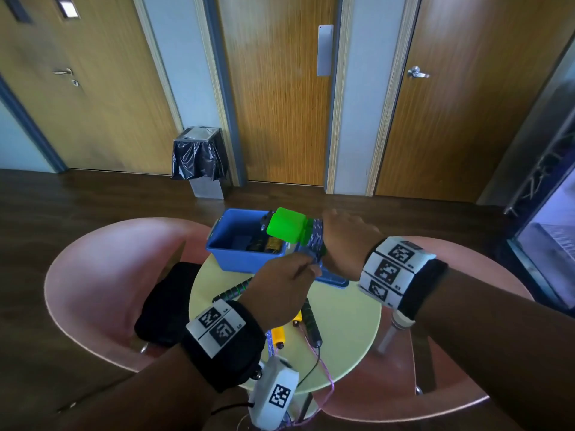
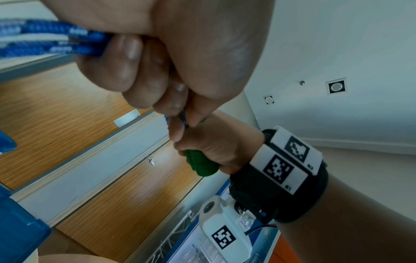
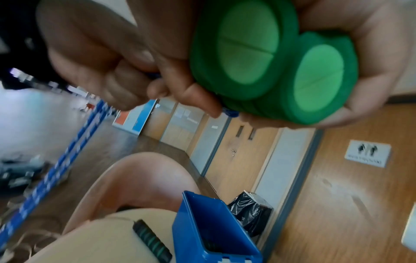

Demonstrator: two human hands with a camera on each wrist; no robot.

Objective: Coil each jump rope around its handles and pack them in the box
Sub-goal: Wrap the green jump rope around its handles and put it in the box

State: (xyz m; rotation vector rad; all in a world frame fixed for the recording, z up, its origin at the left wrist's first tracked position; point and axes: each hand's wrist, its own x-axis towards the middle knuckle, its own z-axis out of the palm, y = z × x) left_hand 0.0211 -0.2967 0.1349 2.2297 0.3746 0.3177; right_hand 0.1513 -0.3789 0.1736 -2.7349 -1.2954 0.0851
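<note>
My right hand [image 1: 342,241] grips two green handles [image 3: 247,48] held side by side, with blue-and-white rope [image 1: 317,241] wound round them, just above the near right corner of the blue box [image 1: 217,231]. My left hand [image 1: 289,275] is beside it, fingers curled round two strands of that blue rope [image 2: 56,39]. A loose length of the rope hangs down to the table. Dark and yellow coiled items lie inside the box. A black-and-green handled rope [image 1: 233,289] and a yellow handle [image 1: 278,334] lie on the round table [image 1: 348,331].
A thin purple cord [image 1: 326,374] trails over the table's near edge. Pink chairs [image 1: 93,275] flank the table; a black bag [image 1: 168,303] sits on the left one. A lined bin [image 1: 199,160] stands by the wooden doors behind.
</note>
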